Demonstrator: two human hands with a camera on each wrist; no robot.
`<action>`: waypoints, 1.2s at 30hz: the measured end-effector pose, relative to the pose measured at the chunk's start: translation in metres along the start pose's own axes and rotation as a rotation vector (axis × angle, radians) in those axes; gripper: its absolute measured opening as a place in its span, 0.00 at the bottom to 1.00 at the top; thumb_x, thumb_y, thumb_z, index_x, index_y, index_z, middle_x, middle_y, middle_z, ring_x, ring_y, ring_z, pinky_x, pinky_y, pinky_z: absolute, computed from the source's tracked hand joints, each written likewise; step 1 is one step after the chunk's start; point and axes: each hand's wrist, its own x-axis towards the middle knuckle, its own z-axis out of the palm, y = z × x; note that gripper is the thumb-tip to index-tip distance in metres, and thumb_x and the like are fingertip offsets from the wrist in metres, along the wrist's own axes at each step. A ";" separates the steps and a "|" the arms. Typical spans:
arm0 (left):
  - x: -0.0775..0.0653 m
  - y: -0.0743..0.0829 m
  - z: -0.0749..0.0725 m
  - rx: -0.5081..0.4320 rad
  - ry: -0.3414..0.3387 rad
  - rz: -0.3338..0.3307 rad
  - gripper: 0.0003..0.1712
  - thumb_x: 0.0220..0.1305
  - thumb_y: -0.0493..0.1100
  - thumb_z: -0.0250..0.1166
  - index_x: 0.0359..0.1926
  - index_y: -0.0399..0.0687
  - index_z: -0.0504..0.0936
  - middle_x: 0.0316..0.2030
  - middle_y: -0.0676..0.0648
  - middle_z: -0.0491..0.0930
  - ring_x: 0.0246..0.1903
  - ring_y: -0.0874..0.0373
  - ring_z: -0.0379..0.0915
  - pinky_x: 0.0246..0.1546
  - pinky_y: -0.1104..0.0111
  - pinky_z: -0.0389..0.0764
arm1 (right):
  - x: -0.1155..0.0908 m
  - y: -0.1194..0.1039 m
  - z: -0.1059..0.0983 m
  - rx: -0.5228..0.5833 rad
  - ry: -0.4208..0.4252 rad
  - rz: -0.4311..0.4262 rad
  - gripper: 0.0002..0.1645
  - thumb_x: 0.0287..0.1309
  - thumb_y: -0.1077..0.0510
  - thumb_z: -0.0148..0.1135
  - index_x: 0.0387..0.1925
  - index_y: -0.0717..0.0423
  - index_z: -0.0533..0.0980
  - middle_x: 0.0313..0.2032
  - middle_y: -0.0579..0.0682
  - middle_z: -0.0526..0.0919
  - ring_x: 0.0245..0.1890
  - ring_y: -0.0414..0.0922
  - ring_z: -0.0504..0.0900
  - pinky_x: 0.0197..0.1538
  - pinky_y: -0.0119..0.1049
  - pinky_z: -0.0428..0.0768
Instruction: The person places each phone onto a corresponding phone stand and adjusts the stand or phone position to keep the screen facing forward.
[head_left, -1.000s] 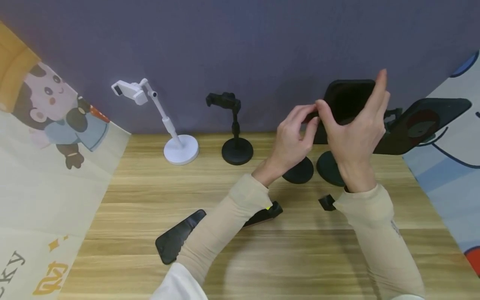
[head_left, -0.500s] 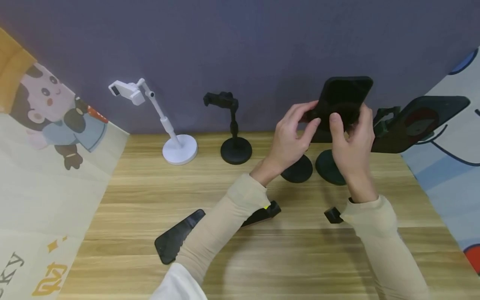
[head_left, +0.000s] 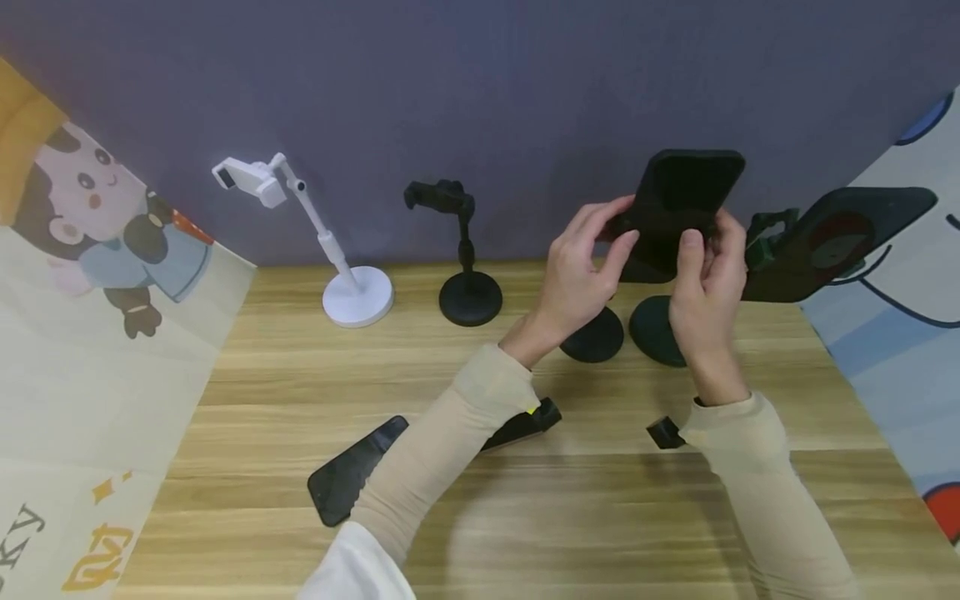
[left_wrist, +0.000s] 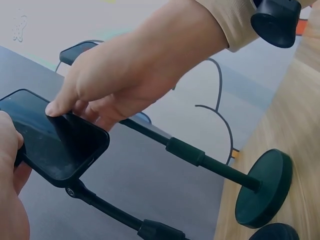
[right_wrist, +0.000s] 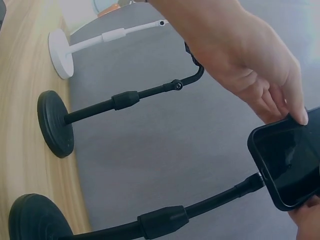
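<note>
A black smartphone [head_left: 693, 187] sits tilted at the top of a black phone stand, whose round base [head_left: 594, 336] rests on the table. My left hand [head_left: 577, 271] pinches the phone's left edge, thumb in front and fingers curled behind. From the right, my right hand [head_left: 707, 304] grips the opposite edge, its thumb lying on the screen side. The right wrist view shows the stand's pole [right_wrist: 162, 222] reaching up to the phone [right_wrist: 292, 157]. Seen from the left wrist, the right hand [left_wrist: 120, 75] has its thumb at the phone's edge. The stand's clamp is hidden behind the phone.
A dark green stand [head_left: 656, 332] is close on the right, near another large dark phone [head_left: 840, 246]. Further left are a black stand [head_left: 470, 298] and a white stand [head_left: 358, 296]. Two phones, one loose [head_left: 352, 475] and one [head_left: 517, 429] under the left sleeve, lie in front.
My right hand, spread with its index finger pointing up a second ago, has closed round the phone's right edge and shifted slightly down. The left hand has kept its hold.
</note>
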 end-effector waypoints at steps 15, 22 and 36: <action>-0.002 -0.001 0.001 -0.023 -0.001 0.003 0.19 0.60 0.29 0.60 0.52 0.23 0.74 0.44 0.35 0.75 0.40 0.54 0.74 0.47 0.79 0.73 | -0.002 0.012 -0.001 0.014 0.018 0.007 0.22 0.67 0.66 0.47 0.62 0.64 0.64 0.54 0.49 0.74 0.46 0.44 0.74 0.49 0.30 0.73; -0.004 -0.003 0.001 -0.047 0.012 0.020 0.19 0.59 0.28 0.60 0.52 0.22 0.73 0.43 0.34 0.75 0.40 0.53 0.74 0.48 0.78 0.74 | -0.003 0.012 -0.001 0.009 0.001 0.002 0.22 0.67 0.67 0.47 0.62 0.65 0.64 0.54 0.49 0.74 0.51 0.46 0.75 0.55 0.33 0.74; -0.013 -0.028 0.013 -0.085 0.007 0.010 0.24 0.62 0.32 0.60 0.58 0.26 0.70 0.50 0.35 0.74 0.45 0.56 0.74 0.50 0.77 0.74 | -0.003 0.005 -0.003 0.046 -0.023 0.044 0.24 0.67 0.67 0.46 0.64 0.63 0.63 0.56 0.53 0.73 0.53 0.46 0.73 0.56 0.32 0.73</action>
